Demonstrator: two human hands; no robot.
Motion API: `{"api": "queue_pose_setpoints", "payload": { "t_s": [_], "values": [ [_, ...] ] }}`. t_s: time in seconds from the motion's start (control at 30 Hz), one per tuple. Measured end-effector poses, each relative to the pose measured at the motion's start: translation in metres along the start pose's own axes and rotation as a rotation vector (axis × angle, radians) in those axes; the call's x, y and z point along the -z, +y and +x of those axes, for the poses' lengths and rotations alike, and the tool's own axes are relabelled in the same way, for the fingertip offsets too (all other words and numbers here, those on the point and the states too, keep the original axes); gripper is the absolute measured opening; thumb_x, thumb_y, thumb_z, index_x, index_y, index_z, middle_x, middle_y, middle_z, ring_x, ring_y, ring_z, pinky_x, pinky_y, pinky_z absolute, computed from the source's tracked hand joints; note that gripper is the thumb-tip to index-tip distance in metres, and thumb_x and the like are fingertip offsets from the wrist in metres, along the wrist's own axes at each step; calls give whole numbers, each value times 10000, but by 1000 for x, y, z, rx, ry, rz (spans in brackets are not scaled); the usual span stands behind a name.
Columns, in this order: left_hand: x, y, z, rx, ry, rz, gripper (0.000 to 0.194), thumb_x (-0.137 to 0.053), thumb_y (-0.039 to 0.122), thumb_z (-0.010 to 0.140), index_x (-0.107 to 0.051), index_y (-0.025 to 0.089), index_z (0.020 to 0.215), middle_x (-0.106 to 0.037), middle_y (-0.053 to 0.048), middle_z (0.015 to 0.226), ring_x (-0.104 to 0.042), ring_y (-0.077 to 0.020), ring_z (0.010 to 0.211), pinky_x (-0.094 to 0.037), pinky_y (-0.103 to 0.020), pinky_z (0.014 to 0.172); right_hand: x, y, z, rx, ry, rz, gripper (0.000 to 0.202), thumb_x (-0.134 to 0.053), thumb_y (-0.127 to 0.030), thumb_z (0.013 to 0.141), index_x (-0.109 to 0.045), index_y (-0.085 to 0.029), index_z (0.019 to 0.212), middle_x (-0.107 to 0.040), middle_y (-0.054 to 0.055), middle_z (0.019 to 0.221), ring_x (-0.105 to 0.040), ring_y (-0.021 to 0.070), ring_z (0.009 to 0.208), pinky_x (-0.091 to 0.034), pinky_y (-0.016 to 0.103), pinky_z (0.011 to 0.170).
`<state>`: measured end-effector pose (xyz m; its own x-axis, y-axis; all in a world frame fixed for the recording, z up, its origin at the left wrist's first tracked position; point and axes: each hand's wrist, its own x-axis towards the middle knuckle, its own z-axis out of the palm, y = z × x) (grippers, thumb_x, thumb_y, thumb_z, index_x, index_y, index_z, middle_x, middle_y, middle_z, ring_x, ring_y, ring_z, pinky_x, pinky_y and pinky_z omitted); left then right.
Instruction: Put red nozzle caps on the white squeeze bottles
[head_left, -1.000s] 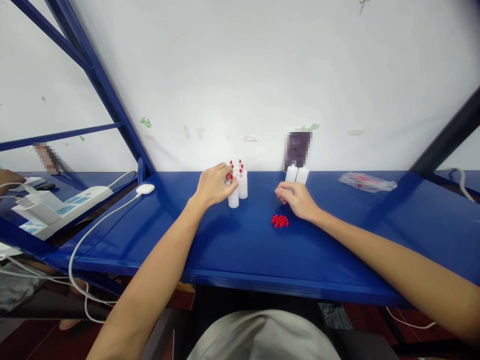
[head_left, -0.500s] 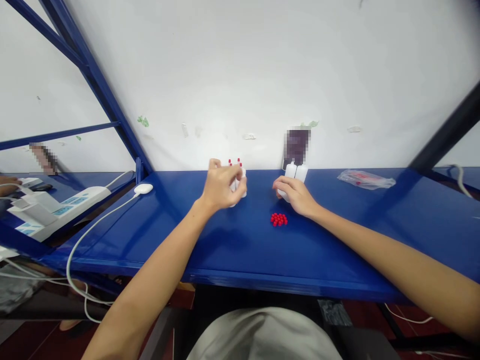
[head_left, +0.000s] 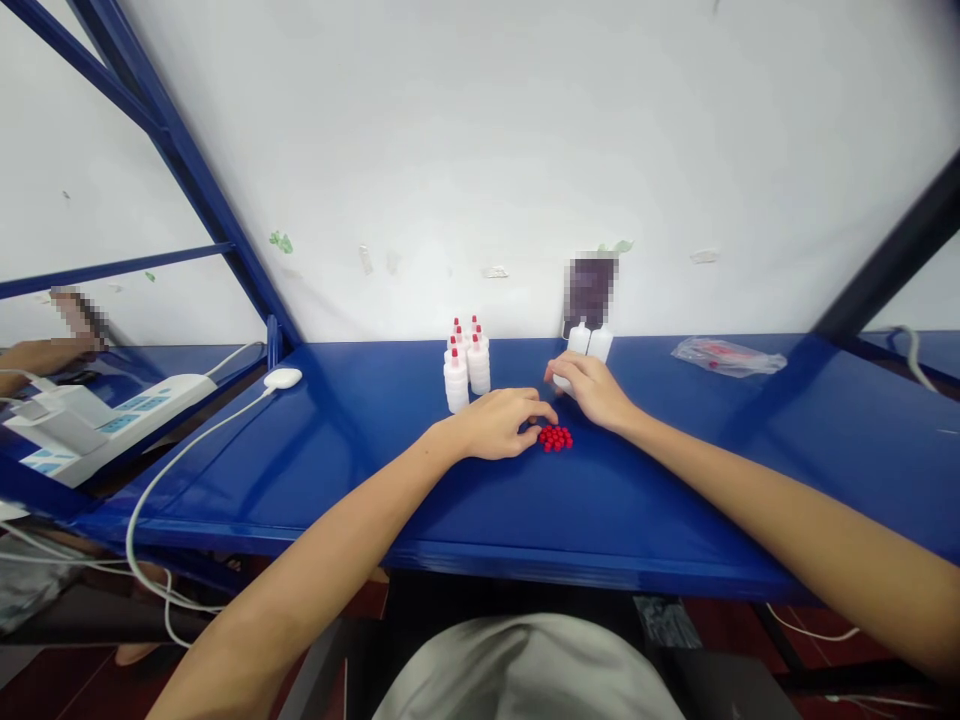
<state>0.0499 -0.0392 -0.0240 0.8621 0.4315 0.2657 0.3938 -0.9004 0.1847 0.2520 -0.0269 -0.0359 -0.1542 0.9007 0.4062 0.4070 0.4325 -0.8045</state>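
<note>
Fingers of the left hand (head_left: 496,424) are a little apart, right at the edge of the small red caps (head_left: 556,438) on the blue table (head_left: 645,530). The right hand (head_left: 596,390) curls by two white bottles (head_left: 599,345); I can't tell if it holds one. Red-topped bottles (head_left: 479,368) stand left.
</note>
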Motion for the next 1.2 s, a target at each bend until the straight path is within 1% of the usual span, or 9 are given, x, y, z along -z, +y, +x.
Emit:
{"api": "queue_pose_setpoints", "payload": {
  "t_s": [0.1,0.23,0.3,0.43,0.53,0.67,0.83,1.07,1.2],
  "values": [
    [-1,1,1,5,-5,-3,238,-527,232,901,-678,219,1083,-613,-43,931,-593,-148,766,-455,-268,718,-1,-1,0,-11,-17,20,376,-461,-468,895,-611,-178,708,-593,18,664,-555,163,627,-420,298,648],
    [-3,0,1,28,51,-20,172,-537,241,903,-681,195,984,-620,-31,862,-576,-136,726,-438,-259,695,-1,-1,0,5,-84,76,328,-450,-478,907,-600,-192,853,-578,-9,643,-544,160,612,-426,290,633],
    [-4,-1,2,84,160,-30,173,-523,252,913,-668,189,981,-606,-12,774,-556,-133,687,-425,-259,672,0,-3,0,30,-125,57,358,-422,-486,922,-587,-194,796,-548,-14,624,-518,153,606,-413,285,630],
    [-4,-2,4,207,451,-130,211,-494,294,937,-642,187,1043,-563,18,678,-524,-118,627,-408,-243,615,0,-6,-3,48,-163,69,431,-358,-488,939,-534,-198,673,-515,-4,602,-491,155,604,-396,289,630],
    [-4,-1,5,204,540,-227,225,-496,311,940,-638,174,1050,-540,29,647,-499,-102,586,-409,-232,595,-3,-8,-7,99,-206,74,461,-342,-516,945,-507,-199,655,-508,4,611,-475,157,608,-387,298,633],
    [-5,1,5,152,498,-291,220,-501,294,932,-634,168,1051,-534,31,647,-478,-96,575,-400,-225,578,-5,-9,-10,140,-229,4,478,-383,-566,933,-547,-190,688,-499,4,630,-466,156,625,-378,294,630],
    [-8,1,4,171,435,-342,205,-491,269,925,-610,171,1059,-504,40,643,-457,-90,559,-381,-217,554,-4,-11,-11,133,-245,-83,455,-436,-550,919,-654,-170,796,-504,-10,627,-462,143,612,-346,273,595],
    [-14,3,4,141,362,-438,213,-475,296,950,-558,177,1106,-456,65,614,-437,-75,516,-357,-201,528,-5,-10,-11,129,-241,-161,428,-427,-453,917,-529,-177,607,-457,-19,533,-418,121,519,-284,269,530],
    [-7,6,3,158,335,-321,205,-420,297,973,-535,176,1092,-504,54,622,-476,-89,533,-356,-208,550,-6,-12,-12,172,-240,-146,437,-406,-507,945,-588,-177,723,-511,-15,589,-464,132,560,-323,264,559]
  ]
}}
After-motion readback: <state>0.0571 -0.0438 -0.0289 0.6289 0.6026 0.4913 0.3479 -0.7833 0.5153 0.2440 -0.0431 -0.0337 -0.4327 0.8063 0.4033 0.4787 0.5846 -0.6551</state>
